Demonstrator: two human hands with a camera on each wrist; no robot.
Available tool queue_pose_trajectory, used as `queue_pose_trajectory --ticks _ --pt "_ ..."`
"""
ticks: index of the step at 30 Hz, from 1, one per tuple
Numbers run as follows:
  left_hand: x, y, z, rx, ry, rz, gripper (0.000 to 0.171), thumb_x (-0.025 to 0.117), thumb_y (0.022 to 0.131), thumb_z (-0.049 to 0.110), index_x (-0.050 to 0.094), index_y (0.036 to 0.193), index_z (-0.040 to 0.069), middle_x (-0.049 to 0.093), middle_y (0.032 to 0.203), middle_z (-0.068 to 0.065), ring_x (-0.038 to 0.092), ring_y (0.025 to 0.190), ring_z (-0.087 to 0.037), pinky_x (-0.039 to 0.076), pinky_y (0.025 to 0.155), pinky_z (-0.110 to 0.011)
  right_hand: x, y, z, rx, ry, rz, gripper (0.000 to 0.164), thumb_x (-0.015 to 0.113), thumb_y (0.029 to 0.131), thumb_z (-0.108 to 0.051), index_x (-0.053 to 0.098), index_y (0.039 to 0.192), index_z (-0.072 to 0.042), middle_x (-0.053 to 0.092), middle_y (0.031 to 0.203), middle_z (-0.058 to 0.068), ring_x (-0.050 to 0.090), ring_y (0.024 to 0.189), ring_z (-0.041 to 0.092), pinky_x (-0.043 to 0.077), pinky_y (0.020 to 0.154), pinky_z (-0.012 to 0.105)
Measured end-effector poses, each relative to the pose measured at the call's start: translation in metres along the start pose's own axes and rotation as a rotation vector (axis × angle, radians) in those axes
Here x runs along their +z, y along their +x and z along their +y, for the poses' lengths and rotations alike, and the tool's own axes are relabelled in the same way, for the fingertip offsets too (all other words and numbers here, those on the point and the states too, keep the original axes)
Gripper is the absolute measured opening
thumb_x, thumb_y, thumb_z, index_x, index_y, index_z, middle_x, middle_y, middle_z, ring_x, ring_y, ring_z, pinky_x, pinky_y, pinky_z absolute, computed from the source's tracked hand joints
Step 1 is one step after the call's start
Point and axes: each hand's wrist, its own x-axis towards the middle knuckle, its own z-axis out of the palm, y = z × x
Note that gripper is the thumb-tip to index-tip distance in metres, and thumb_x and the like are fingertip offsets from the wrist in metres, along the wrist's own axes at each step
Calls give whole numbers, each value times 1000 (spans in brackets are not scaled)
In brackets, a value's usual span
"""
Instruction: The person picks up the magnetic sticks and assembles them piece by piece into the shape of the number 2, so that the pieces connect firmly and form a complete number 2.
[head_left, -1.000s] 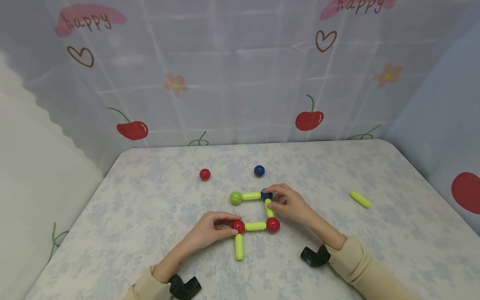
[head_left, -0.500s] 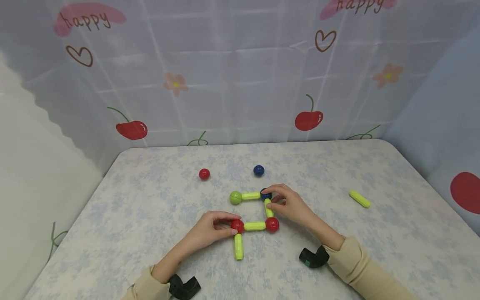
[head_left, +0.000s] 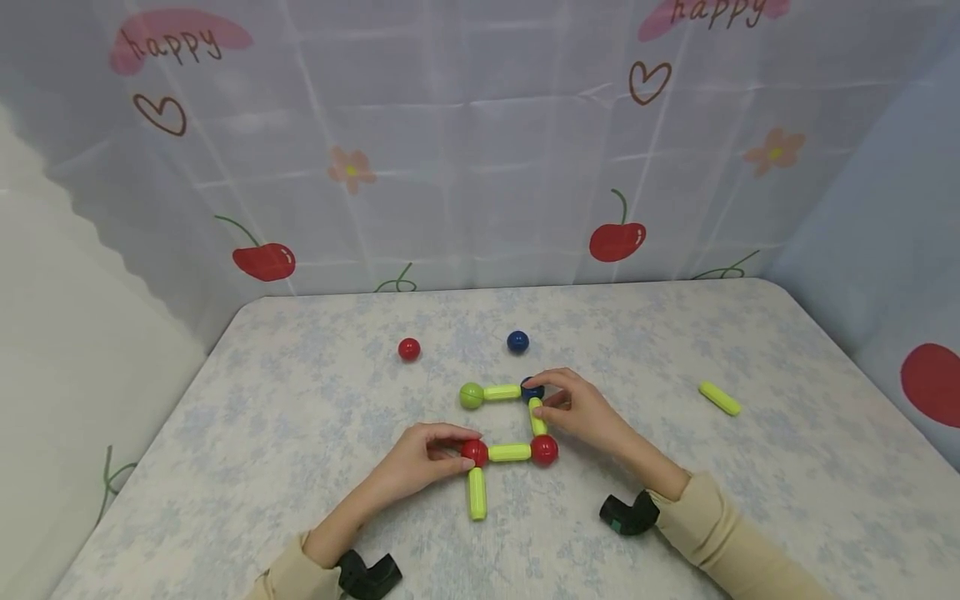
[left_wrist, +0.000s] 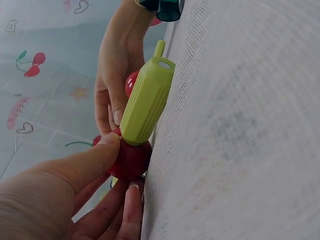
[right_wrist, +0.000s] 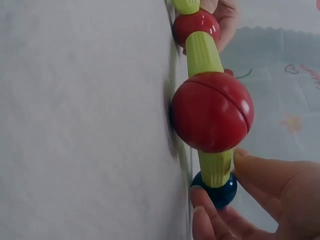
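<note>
On the table (head_left: 315,500), yellow-green magnetic rods and coloured balls are joined in a zigzag chain. My left hand (head_left: 420,457) pinches the red ball (head_left: 474,452) at the chain's near left corner. From that ball a rod (head_left: 477,498) points toward me, and another rod (head_left: 510,452) runs right to a second red ball (head_left: 544,450). With thumb and fingers, my right hand (head_left: 585,410) grips the blue ball (right_wrist: 220,192) and touches the slanting rod (right_wrist: 216,167) beside it. Leftward from the blue ball, a rod (head_left: 502,392) ends at a green ball (head_left: 471,396).
Behind the chain lie a loose red ball (head_left: 408,349) and a loose blue ball (head_left: 517,342). One separate rod (head_left: 719,398) lies to the right. A printed curtain (head_left: 465,167) hangs along the table's back edge.
</note>
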Motion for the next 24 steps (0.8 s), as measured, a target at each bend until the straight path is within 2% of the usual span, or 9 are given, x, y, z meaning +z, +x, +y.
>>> queue_pose_trajectory --ticks 4,9,16,19,24 --pt "0 0 0 -2 0 -1 33 71 85 19 67 116 8 65 104 0 61 88 -15 51 71 -29 -8 14 1 68 1 24 32 66 88 -9 62 120 -8 52 122 13 58 89 27 49 66 35" --pt "0 0 0 -5 1 3 32 71 85 18 67 115 9 65 104 1 61 87 -15 51 70 -29 -15 48 12 92 66 79 38 63 91 -10 56 127 -5 50 125 21 59 80 26 47 60 33" --pt "0 1 0 -7 -7 -3 32 71 85 18 67 116 9 65 104 1 60 87 -15 51 70 -29 -15 81 21 206 68 55 45 64 91 -15 51 134 -8 48 129 19 56 83 26 43 58 30" --pt "0 0 0 -13 -3 -1 32 71 85 19 67 115 10 65 104 1 60 85 -15 50 70 -29 -12 89 20 214 40 48 46 65 90 -15 52 133 -7 50 128 18 55 86 28 43 57 31" --pt "0 -1 1 -14 -7 5 32 71 85 18 68 115 10 65 104 1 60 84 -16 50 69 -29 -8 95 21 171 -1 54 39 67 88 -12 58 125 -3 55 120 18 53 102 31 48 73 36"
